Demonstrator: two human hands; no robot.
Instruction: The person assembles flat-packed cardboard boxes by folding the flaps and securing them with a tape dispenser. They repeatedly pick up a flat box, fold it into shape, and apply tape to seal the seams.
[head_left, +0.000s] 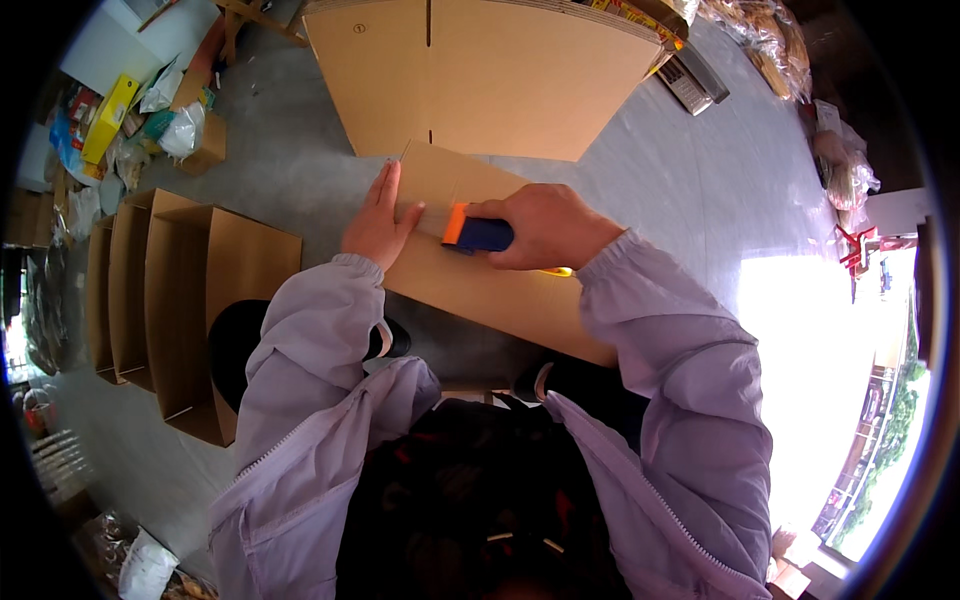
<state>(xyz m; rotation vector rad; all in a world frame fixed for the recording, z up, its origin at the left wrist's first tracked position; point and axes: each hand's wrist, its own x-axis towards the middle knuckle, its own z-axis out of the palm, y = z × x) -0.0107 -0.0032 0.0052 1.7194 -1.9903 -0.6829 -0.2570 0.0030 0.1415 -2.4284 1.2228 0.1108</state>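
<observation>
Right grip [556, 226] around tape dispenser [480, 236], palm apparently downward.

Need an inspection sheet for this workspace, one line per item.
Surface: grey floor, glare at right.
Work items: brown carton between the hands; blue-and-orange tape dispenser over it.
Clutter: yellow box among bags, upper left.
Hands: left hand spread on the carton; right hand grips the dispenser.
Cables: nothing seen.
Surroundings: open cartons at left; large cardboard panel ahead; greenery outside, right.
</observation>
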